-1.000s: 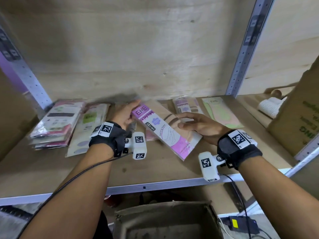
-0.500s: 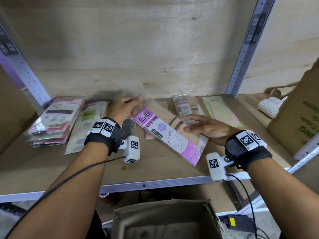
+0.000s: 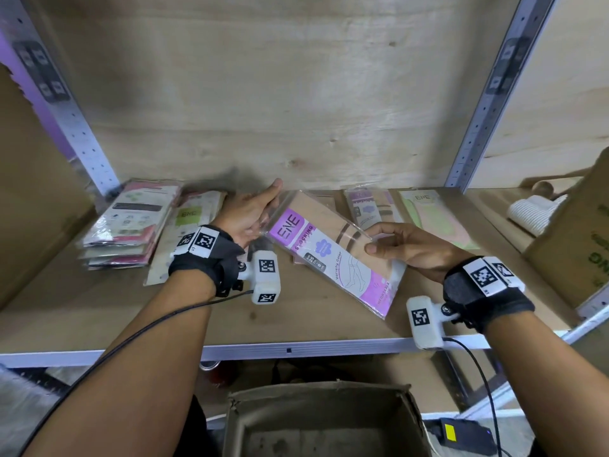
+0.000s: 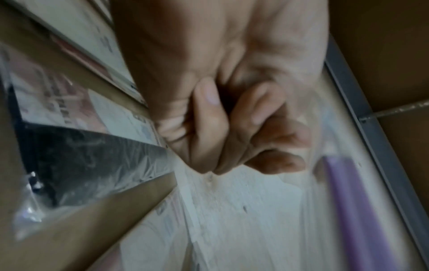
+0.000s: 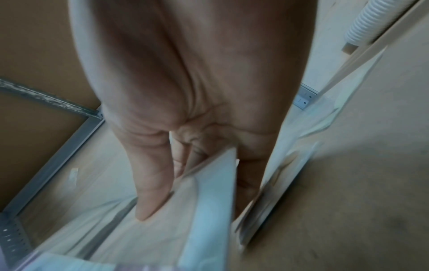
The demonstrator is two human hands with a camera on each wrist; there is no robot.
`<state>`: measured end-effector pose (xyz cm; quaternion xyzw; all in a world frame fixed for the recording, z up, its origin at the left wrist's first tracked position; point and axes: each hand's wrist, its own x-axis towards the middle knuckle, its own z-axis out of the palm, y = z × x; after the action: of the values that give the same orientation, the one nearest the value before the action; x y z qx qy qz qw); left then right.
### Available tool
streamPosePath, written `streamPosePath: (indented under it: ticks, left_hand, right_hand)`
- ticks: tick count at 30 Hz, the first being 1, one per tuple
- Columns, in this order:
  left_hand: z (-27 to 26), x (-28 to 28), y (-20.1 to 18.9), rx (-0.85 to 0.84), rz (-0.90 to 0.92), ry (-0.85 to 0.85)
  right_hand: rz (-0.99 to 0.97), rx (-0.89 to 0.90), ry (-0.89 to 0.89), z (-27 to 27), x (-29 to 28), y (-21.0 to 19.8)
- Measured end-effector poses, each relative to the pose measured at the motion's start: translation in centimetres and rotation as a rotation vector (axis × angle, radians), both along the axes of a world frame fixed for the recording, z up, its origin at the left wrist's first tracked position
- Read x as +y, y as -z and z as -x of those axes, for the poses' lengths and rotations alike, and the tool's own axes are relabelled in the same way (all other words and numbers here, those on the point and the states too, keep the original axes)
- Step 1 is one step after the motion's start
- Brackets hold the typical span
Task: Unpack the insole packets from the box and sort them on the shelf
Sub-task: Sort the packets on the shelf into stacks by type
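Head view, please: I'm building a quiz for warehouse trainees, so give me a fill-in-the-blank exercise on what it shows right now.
1. The packet held in both hands has ENE printed on a ____ panel.
2. The right hand pinches that packet with its ____ on top.
3. The stack of packets lies on the shelf to the ____ of the left hand.
4. The cardboard box sits ____ the shelf.

Missing words: purple; thumb; left; below

Packet held over shelf centre, left hand at its far-left end, right hand at its right edge. Packet stack far left; box below shelf front
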<state>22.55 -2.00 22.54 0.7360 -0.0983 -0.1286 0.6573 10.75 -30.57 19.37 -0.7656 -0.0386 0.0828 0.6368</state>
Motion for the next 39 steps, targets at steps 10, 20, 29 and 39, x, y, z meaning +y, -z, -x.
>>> streamPosePath:
  ticks: [10,20,29,39]
  left_hand:
    - [-1.7,-2.6,0.8,0.213,0.212,-0.048]
    - [0.4,-9.9,2.1,0.064,0.009,0.343]
    - [0.4,-13.4,2.8,-0.025,-0.081,0.249]
    - [0.3,-15.2,4.1,-0.012,-0.289,0.179]
  right_hand:
    - [-0.076,-0.017,0.127,-0.5,-1.8,0.5]
    - [-0.363,-0.032,0.556,-1.7,-3.1,0.2]
    - [-0.277,0.012,0.636,-2.9,-4.1,0.8]
    - [0.35,0.112,0.696,-4.1,-5.5,1.6]
